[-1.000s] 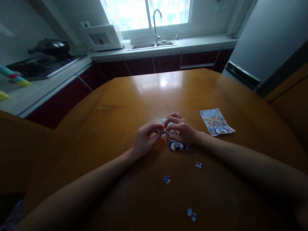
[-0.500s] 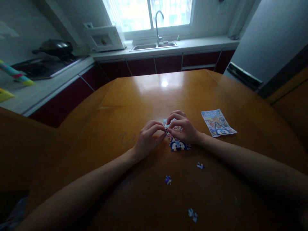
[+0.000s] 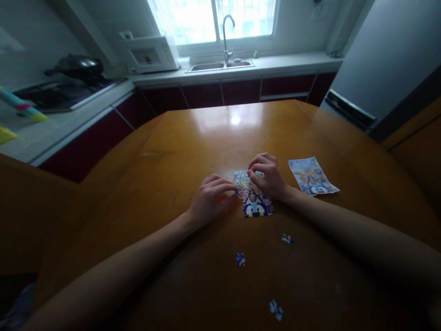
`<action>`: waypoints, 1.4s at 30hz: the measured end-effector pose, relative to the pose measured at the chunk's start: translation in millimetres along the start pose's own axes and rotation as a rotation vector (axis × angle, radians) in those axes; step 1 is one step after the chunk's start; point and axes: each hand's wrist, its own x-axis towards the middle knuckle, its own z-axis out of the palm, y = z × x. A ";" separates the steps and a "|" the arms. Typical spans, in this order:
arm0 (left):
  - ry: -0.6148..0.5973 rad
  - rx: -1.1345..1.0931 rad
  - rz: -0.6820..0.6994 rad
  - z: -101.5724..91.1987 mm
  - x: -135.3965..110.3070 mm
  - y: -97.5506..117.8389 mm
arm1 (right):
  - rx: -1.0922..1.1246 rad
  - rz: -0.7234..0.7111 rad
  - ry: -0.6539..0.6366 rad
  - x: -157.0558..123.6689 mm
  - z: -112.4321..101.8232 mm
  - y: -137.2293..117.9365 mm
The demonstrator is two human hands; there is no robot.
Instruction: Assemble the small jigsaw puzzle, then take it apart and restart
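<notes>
A partly built jigsaw puzzle (image 3: 255, 210) with a blue cartoon dog face lies flat on the wooden table. My left hand (image 3: 214, 197) rests on its left side, fingertips and thumb closed at the puzzle's left edge. Over the upper right of the puzzle is my right hand (image 3: 269, 177), its fingers loosely bent and apart, with no piece visible in them. Loose jigsaw pieces lie nearer to me: a dark blue one (image 3: 240, 259), one (image 3: 287, 238) below the puzzle's right corner, and a pale blue cluster (image 3: 276, 310) closest to me.
To the right of the puzzle lies a creased picture sheet (image 3: 313, 177) with the same dog design. Beyond the wooden table (image 3: 193, 147) run a counter with a sink (image 3: 220, 66), a white microwave (image 3: 151, 55) and a stove with a black pan (image 3: 77, 68). A fridge (image 3: 382, 59) stands right.
My hands have drawn apart from their shared pinch at the puzzle's left edge. The right hand has moved right and slightly away from me, uncovering more of the puzzle; the left has barely moved.
</notes>
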 end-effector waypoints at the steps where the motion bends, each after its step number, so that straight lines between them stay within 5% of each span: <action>1: -0.027 -0.009 0.005 -0.2 -0.2 -0.4 | -0.013 0.010 -0.006 -0.1 0.7 1.9; 12: -0.180 -0.034 0.030 -0.3 -1.3 -4.2 | -0.056 -0.009 -0.126 -2.0 4.0 1.6; 42: -0.239 -0.014 0.008 -5.7 -0.2 3.4 | -0.040 -0.046 -0.161 -2.3 5.4 1.9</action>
